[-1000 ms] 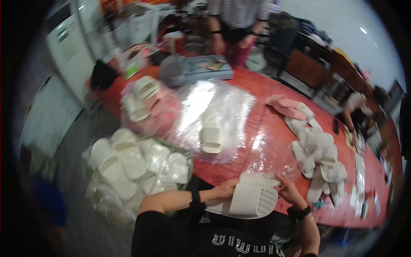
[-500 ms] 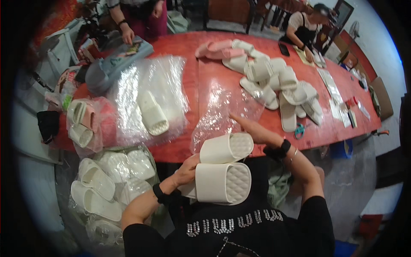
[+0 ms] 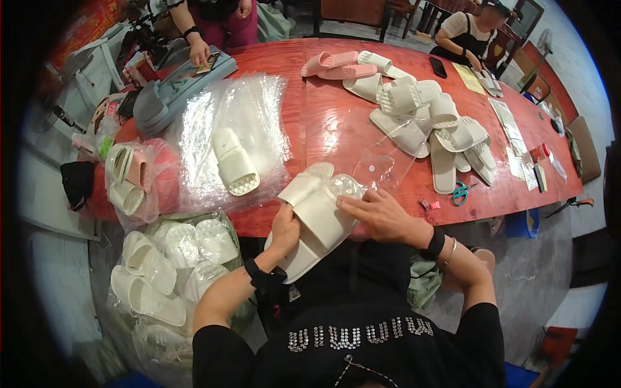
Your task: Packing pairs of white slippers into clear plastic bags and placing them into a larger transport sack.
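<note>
Pair of white slippers point(image 3: 323, 216), one against the other, held tilted over the near edge of the table point(image 3: 498, 194), toes pointing far and to the right. Left hand point(image 3: 284, 231): closed around the side of the pair, gripping it. Right hand point(image 3: 376, 213): fingers bent and touching the toe end; whether it pinches the slippers or the film cannot be told. Clear bag point(image 3: 393, 155): just beyond the right hand, at the slipper toes; how far it covers them is unclear. To the left, a stack of clear bags point(image 3: 194, 155), laid flat, bearing a single white slipper point(image 3: 238, 173). To the right, a heap of white slippers point(image 3: 414, 97), overlapping, with two pink slippers point(image 3: 336, 64) at its far left end. Near the heap's near side: scissors point(image 3: 460, 193) with teal handles, small red packets point(image 3: 430, 205) beside them. Far right: a dark phone point(image 3: 438, 67) and a seated person point(image 3: 472, 39). Far left: a grey-blue case point(image 3: 174, 97), touched by another person's hand point(image 3: 199, 52). Near left, below the table's edge: a large clear sack point(image 3: 119, 294) of white slippers.
</note>
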### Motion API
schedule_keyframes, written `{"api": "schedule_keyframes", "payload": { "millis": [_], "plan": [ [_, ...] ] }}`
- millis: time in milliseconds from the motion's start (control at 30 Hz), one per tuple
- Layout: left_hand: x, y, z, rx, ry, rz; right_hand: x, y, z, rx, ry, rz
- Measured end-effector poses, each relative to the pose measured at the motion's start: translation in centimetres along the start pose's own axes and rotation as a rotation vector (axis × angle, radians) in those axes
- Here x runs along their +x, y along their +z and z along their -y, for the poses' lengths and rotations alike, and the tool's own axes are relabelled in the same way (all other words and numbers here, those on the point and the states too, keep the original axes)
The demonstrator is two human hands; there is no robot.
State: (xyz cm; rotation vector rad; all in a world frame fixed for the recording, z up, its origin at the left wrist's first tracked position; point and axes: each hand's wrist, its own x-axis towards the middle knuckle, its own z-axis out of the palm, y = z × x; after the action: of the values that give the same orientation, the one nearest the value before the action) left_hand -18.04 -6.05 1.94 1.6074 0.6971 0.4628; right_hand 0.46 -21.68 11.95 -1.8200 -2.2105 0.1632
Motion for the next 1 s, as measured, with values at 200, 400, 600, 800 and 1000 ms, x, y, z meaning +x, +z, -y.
{"api": "schedule_keyframes", "payload": {
  "millis": [200, 400, 600, 800, 1000],
  "plan": [
    [-0.5, 1.9, 0.0, 0.25, 0.22, -0.133, 1.8, 1.2, 1.1, 0.024, -0.115, 0.081],
    [-1.0, 1.3, 0.1, 0.141, 0.255, 0.045, 2.6, 1.7, 3.7, 0.252, -0.365, 0.202],
    [1.0, 2.4, -3.5, -0.016, -0.048, -0.395, 0.2, 4.7, 5.4, 0.536, -0.487, 0.055],
    [7.0, 4.9, 1.3, 0.492, 0.149, -0.324, -0.7, 3.2, 5.0, 1.012, -0.058, -0.135],
    [12.1, 6.6, 4.1, 0.628, 0.119, -0.36, -5.0, 7.4, 0.4, 1.007, 0.338, -0.312]
  ]
}}
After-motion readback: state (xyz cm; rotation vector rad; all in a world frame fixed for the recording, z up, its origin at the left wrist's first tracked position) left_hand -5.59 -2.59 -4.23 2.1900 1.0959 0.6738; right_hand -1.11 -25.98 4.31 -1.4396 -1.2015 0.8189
